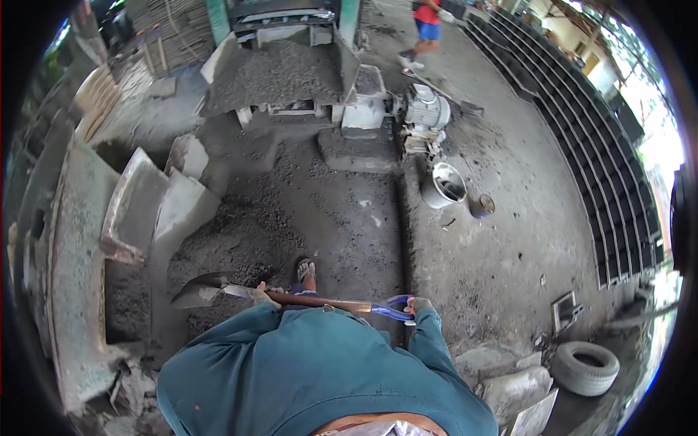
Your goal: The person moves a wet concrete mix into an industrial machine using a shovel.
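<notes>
A shovel (338, 303) lies across the front of my body, its metal blade (202, 291) at the left and its blue D-shaped handle at the right. My left hand (263, 295) is closed around the shaft close to the blade. At the other end my right hand (419, 305) grips the blue handle. Dark gravelly material (240, 236) covers the floor ahead of the blade. One sandalled foot (306, 270) shows just beyond the shaft.
Ahead stands a hopper (347, 67) heaped with dark grit, beside an electric motor (427, 109). A white bucket (443, 186) and small can (482, 206) stand right. Metal panels (131, 211) lean left. A tire (585, 368) lies lower right. Another person (427, 33) walks beyond.
</notes>
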Available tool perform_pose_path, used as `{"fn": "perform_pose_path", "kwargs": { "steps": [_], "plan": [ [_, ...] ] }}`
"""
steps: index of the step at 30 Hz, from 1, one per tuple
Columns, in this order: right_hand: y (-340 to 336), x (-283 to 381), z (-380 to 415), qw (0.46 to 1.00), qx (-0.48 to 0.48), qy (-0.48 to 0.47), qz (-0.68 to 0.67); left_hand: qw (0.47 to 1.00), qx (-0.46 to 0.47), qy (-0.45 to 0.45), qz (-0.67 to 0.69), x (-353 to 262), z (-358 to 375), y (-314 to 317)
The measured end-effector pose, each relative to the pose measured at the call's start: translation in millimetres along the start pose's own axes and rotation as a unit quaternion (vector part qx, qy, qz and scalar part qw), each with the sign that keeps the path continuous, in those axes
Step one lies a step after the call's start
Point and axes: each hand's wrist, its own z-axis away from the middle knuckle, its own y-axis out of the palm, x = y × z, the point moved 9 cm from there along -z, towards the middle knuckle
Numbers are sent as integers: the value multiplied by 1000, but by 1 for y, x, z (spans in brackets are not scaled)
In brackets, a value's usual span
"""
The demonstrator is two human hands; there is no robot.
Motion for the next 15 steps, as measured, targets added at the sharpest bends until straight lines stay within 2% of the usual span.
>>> {"fn": "perform_pose_path", "kwargs": {
  "steps": [2, 3, 6, 8, 10, 12, 15],
  "plan": [
    [-4, -4, -60, 999, -29, -16, -9, 1000, -4, 1, 18, -3, 3, 0],
    [-6, 19, -22, 993, -5, 7, -119, 1000, -7, 2, 28, -6, 4, 0],
    [-12, 65, 52, 975, -23, -44, -215, 999, -10, 5, 53, -8, 10, 6],
    [-32, 93, 103, 969, -44, -128, -207, 998, 3, 3, 70, -3, 17, 18],
    [-44, 94, 120, 951, -59, -210, -217, 995, 77, -2, 67, -2, 29, 51],
    [-55, 72, 115, 966, -96, -208, -124, 973, 230, -9, 26, -5, 43, 100],
    [-62, -6, 71, 983, -105, -149, -22, 947, 316, -35, -39, 2, 97, 176]
  ]
}}
